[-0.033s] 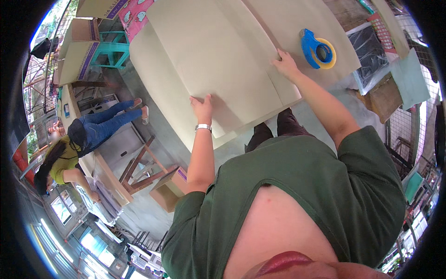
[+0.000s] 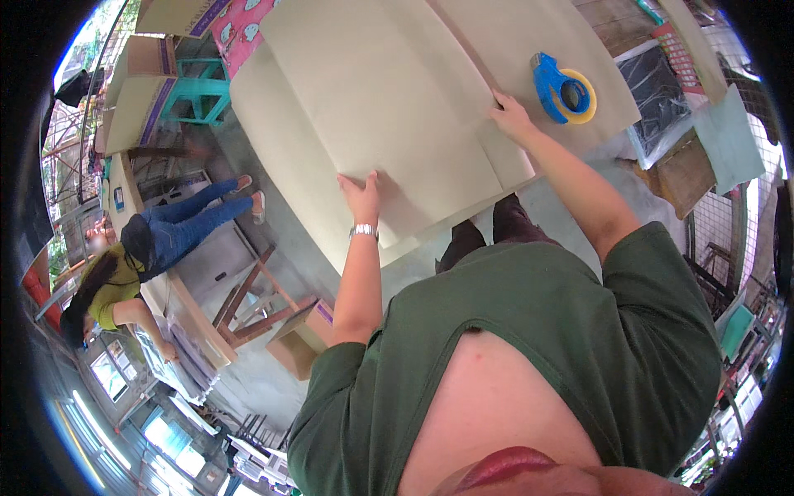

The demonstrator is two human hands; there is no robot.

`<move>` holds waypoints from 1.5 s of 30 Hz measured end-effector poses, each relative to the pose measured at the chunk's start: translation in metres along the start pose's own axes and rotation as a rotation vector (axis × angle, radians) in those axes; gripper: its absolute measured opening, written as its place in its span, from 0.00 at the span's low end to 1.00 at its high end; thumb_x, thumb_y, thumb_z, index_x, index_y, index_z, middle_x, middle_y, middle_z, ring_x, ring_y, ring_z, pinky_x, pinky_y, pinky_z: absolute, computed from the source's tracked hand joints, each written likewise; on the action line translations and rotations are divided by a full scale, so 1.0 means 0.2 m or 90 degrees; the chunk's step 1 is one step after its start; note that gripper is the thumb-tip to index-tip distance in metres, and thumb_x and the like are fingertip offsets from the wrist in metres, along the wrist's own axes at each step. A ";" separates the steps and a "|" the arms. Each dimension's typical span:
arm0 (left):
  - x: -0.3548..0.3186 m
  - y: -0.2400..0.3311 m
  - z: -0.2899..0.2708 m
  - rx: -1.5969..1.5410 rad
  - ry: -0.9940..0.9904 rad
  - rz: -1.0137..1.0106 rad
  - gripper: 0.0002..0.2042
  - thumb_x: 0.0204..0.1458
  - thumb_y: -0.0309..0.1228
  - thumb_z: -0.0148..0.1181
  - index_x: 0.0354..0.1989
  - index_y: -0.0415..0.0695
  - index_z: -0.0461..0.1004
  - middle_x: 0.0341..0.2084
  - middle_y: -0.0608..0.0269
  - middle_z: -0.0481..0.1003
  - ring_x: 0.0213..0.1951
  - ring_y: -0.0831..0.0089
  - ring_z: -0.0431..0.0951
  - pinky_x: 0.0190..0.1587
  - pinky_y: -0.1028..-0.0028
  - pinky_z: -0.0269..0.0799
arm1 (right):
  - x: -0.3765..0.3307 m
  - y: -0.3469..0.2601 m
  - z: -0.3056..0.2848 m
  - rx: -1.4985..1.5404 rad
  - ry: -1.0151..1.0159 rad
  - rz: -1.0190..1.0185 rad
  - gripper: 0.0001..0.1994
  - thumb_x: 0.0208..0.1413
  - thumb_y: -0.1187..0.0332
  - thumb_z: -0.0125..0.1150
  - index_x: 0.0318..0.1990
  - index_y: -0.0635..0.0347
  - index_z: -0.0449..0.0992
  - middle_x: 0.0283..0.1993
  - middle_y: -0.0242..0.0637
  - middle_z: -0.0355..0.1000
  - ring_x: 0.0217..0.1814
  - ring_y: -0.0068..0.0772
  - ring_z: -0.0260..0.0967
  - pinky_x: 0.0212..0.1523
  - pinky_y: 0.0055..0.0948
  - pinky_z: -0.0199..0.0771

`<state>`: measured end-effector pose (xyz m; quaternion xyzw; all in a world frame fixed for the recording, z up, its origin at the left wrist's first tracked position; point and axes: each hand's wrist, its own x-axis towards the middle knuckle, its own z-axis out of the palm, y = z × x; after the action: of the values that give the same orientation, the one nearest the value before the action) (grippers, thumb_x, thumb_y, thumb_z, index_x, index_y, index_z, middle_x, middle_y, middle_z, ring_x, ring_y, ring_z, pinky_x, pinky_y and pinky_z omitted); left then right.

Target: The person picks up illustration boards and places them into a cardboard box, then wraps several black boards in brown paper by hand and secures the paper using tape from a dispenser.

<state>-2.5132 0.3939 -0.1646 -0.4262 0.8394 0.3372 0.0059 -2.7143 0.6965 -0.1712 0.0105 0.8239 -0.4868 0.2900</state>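
Observation:
A flattened cardboard box [image 2: 413, 107] lies before me on top of wider brown cardboard [image 2: 289, 157]. My left hand [image 2: 361, 201], with a metal-band watch on its wrist, is at the near left edge of the box, thumb on top and fingers curled at the edge. Farther up, my right hand [image 2: 513, 117] grips the right edge, its fingers partly hidden. A blue tape dispenser [image 2: 549, 86] with a roll of yellowish tape [image 2: 589, 97] rests on the cardboard just right of my right hand.
At left a person [image 2: 124, 273] in a yellow-green top bends over a wooden table [image 2: 194, 318] with stacked garments or bags. Cartons [image 2: 141, 103] and a green stool [image 2: 196, 95] stand at upper left. An open carton [image 2: 298, 341] sits on the floor. Black plastic-wrapped goods [image 2: 659, 91] lie at right.
My right hand has shifted very slightly toward me, and the gap along the box's right edge looks a little wider. My left hand stays nearly in place.

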 end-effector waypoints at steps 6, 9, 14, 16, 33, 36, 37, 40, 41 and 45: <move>-0.29 -0.23 -0.04 -0.432 -0.177 -0.033 0.34 0.60 0.48 0.38 0.67 0.39 0.38 0.67 0.53 0.43 0.67 0.63 0.45 0.66 0.69 0.42 | -0.19 0.39 -0.32 -0.285 -0.203 -0.202 0.41 0.45 0.62 0.58 0.66 0.64 0.45 0.69 0.51 0.43 0.69 0.47 0.47 0.67 0.38 0.46; -0.41 -0.25 0.05 -0.522 -0.106 -0.076 0.36 0.58 0.56 0.35 0.67 0.42 0.42 0.66 0.56 0.48 0.65 0.63 0.50 0.65 0.67 0.46 | -0.51 0.28 -0.17 -0.545 -0.092 -0.330 0.50 0.41 0.62 0.63 0.67 0.65 0.34 0.70 0.53 0.38 0.73 0.48 0.37 0.70 0.44 0.36; -0.42 -0.14 0.13 -0.729 -0.223 -0.157 0.39 0.52 0.66 0.34 0.62 0.45 0.56 0.59 0.61 0.61 0.59 0.63 0.60 0.62 0.65 0.53 | -0.48 0.32 0.45 -0.069 0.151 -0.213 0.48 0.47 0.52 0.57 0.67 0.64 0.33 0.71 0.53 0.36 0.73 0.51 0.32 0.70 0.47 0.26; -0.45 0.02 0.17 -0.761 -0.146 -0.184 0.40 0.50 0.68 0.34 0.59 0.45 0.60 0.56 0.63 0.64 0.58 0.64 0.62 0.61 0.64 0.54 | -0.44 0.30 0.67 0.017 0.111 -0.171 0.42 0.51 0.51 0.51 0.67 0.61 0.38 0.70 0.52 0.39 0.73 0.52 0.33 0.70 0.47 0.23; -0.29 -0.43 -0.09 0.050 -0.253 0.329 0.21 0.49 0.35 0.47 0.50 0.38 0.69 0.53 0.49 0.66 0.57 0.54 0.61 0.57 0.58 0.58 | -0.31 0.31 -0.06 -0.410 -0.169 -0.528 0.16 0.50 0.71 0.54 0.48 0.63 0.69 0.52 0.49 0.66 0.57 0.51 0.60 0.59 0.40 0.60; -0.28 -0.30 0.05 0.296 -0.225 0.445 0.22 0.52 0.38 0.49 0.55 0.41 0.66 0.56 0.48 0.63 0.60 0.49 0.55 0.62 0.58 0.49 | -0.22 0.32 0.03 -0.416 -0.161 -0.602 0.15 0.52 0.69 0.51 0.47 0.63 0.70 0.48 0.46 0.68 0.58 0.47 0.59 0.60 0.41 0.57; -0.29 -0.36 0.08 0.341 -0.187 0.476 0.23 0.52 0.38 0.50 0.55 0.42 0.66 0.57 0.49 0.63 0.60 0.49 0.55 0.63 0.58 0.47 | -0.23 0.31 0.04 -0.423 -0.221 -0.551 0.15 0.52 0.69 0.51 0.47 0.62 0.70 0.49 0.45 0.68 0.59 0.47 0.58 0.61 0.41 0.56; -0.25 -0.39 0.04 0.241 -0.261 0.465 0.24 0.53 0.41 0.50 0.57 0.43 0.64 0.57 0.50 0.62 0.61 0.49 0.55 0.65 0.56 0.42 | -0.24 0.22 -0.11 -0.495 -0.333 -0.446 0.17 0.50 0.69 0.51 0.49 0.61 0.70 0.53 0.44 0.66 0.62 0.44 0.56 0.63 0.42 0.52; -0.22 -0.39 -0.01 0.173 -0.315 0.440 0.24 0.53 0.41 0.49 0.58 0.44 0.63 0.58 0.51 0.62 0.61 0.49 0.54 0.66 0.55 0.40 | -0.22 0.22 -0.20 -0.541 -0.333 -0.455 0.17 0.50 0.69 0.51 0.49 0.61 0.70 0.56 0.44 0.64 0.63 0.43 0.55 0.63 0.43 0.52; -0.23 -0.43 -0.07 0.343 -0.196 0.518 0.27 0.50 0.45 0.53 0.56 0.42 0.64 0.58 0.49 0.61 0.62 0.53 0.55 0.67 0.54 0.37 | -0.24 0.27 -0.27 -0.651 -0.255 -0.533 0.22 0.50 0.67 0.50 0.55 0.61 0.67 0.63 0.42 0.58 0.68 0.40 0.50 0.66 0.48 0.46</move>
<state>-2.4171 0.3834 -0.1879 0.0063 0.9839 0.1427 0.1078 -2.6842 0.7814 -0.1713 -0.5368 0.8152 -0.1004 0.1929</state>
